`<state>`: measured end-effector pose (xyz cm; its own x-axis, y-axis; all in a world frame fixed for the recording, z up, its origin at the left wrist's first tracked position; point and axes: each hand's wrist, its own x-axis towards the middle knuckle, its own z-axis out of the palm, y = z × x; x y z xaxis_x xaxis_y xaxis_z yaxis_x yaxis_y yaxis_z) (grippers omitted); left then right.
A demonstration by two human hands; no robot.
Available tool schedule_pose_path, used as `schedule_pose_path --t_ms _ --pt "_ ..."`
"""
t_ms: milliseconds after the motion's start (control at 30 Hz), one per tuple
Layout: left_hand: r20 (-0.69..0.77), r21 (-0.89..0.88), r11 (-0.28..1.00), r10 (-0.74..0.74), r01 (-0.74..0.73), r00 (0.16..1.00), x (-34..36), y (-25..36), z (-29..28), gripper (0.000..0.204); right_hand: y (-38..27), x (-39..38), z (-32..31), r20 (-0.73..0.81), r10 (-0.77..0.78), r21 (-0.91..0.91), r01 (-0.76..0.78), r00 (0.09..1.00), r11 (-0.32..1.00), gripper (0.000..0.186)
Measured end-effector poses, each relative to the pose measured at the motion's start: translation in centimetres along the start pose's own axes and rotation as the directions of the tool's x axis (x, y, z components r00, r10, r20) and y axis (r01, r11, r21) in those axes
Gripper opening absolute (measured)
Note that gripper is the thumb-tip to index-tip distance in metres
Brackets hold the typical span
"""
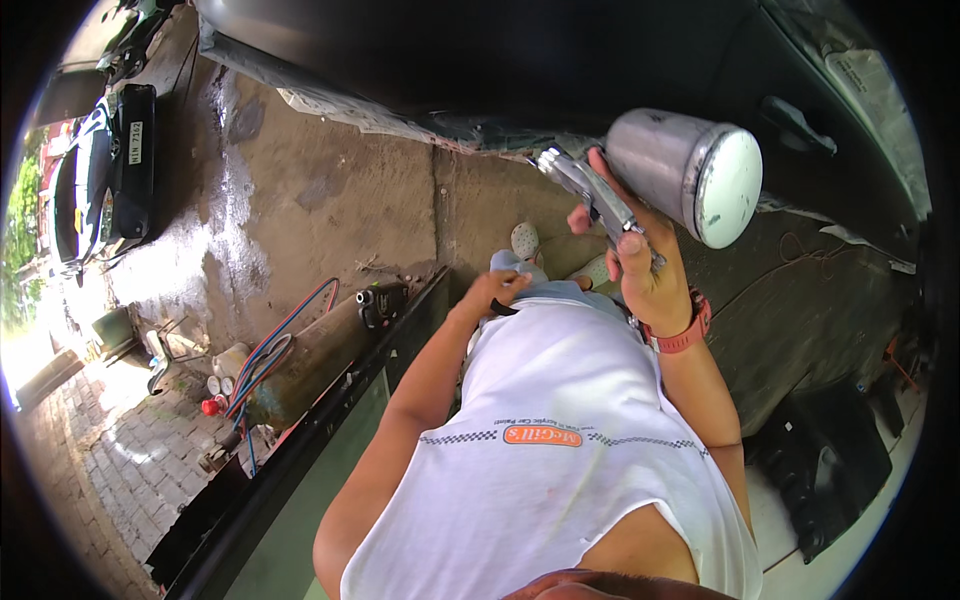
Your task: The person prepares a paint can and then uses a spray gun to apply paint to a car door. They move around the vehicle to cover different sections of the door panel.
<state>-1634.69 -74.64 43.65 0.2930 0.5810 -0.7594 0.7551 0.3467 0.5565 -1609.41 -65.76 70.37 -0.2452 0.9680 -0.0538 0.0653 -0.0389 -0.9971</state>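
My right hand (650,270), with a red watch (690,330) on its wrist, is wrapped round the handle of a metal spray gun (595,190). The gun's large silver paint cup (660,160) tilts to the right, its pale round end toward me. Beyond the gun is a dark car body panel (480,70) with a door handle (798,125); the gun appears apart from it. My left hand (492,290) is at my waist by the blue-grey shorts, fingers curled in. A small black strap (503,308) shows beside it; what those fingers hold, if anything, is hidden.
Masking sheet (350,115) hangs along the panel's lower edge. At left lie a gas cylinder (310,365) and red and blue hoses (270,345), beside a dark-framed panel (330,400). A parked car (100,190) stands far left. Black plastic parts (825,460) lie lower right.
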Motion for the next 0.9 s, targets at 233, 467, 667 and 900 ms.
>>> schedule_pose_path --t_ms 233,467,667,900 --pt "-0.86 0.23 0.932 0.329 -0.279 0.39 -0.2 1.9 -13.6 0.085 1.0 -0.3 0.0 0.069 -0.133 0.038 0.131 0.989 0.991 0.054" --pt "-0.932 0.357 0.931 0.35 0.076 0.089 -1.4 15.5 -30.1 0.098 6.1 -4.5 -2.9 0.11 -0.141 -0.065 0.149 0.984 0.987 0.048" --pt "-0.783 0.608 0.77 0.541 0.193 0.307 1.9 19.1 -20.8 0.091 9.2 -9.0 -7.7 0.067 -0.01 0.05 0.007 0.998 0.999 0.05" --pt "-0.243 0.263 0.814 0.576 -0.519 0.78 -4.0 20.7 12.4 0.092 12.4 -11.3 -12.9 0.081 -0.176 -0.189 0.188 0.981 0.964 0.062"
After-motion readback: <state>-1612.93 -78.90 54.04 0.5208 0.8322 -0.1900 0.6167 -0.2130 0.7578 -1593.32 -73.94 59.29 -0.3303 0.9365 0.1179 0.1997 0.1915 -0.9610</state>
